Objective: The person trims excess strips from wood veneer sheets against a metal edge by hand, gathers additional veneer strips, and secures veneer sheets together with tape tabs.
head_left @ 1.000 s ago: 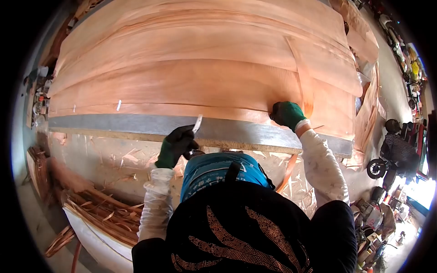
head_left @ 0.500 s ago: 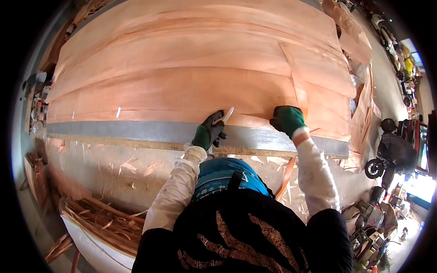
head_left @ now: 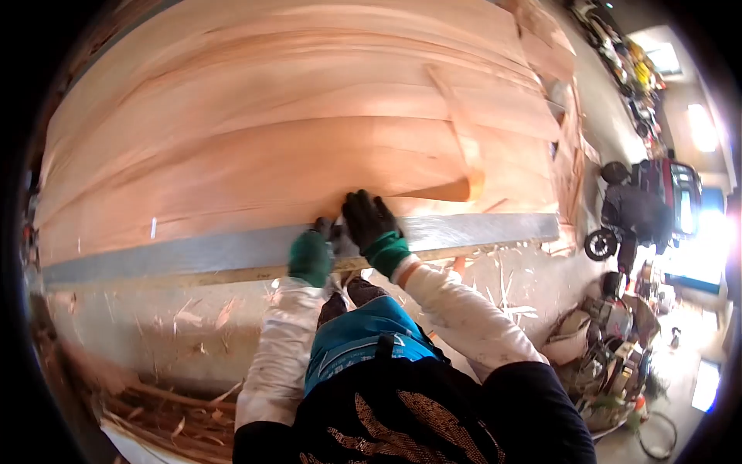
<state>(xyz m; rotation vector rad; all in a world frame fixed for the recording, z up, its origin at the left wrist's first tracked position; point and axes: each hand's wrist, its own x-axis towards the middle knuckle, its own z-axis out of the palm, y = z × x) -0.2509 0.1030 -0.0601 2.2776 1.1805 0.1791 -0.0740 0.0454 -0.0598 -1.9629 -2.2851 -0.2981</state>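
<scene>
Thin orange-brown wood sheets (head_left: pixel 270 155) lie in overlapping layers over a grey-edged board (head_left: pixel 193 254). My right hand (head_left: pixel 374 226), in a black and green glove, rests flat on the near edge of the sheets with its fingers stretched forward. Close to its left, my left hand (head_left: pixel 311 254), gloved the same way, is curled at the grey edge. Something pale and blurred shows by its fingertips, too unclear to name. A loose narrow strip (head_left: pixel 456 127) lies across the sheets to the right of my hands. One small white mark (head_left: pixel 153 228) shows on the sheets at the left.
Wood scraps (head_left: pixel 224 313) litter the floor below the board. A pile of torn strips (head_left: pixel 182 414) lies at the lower left. At the right stand a parked vehicle (head_left: pixel 638 209) and a heap of mixed items (head_left: pixel 607 356). My feet (head_left: pixel 363 291) are below the board's edge.
My right hand has left the loose strip's near end, moved left and opened flat. My left hand has moved right, then slightly back left and down, beside it. The view has shifted right.
</scene>
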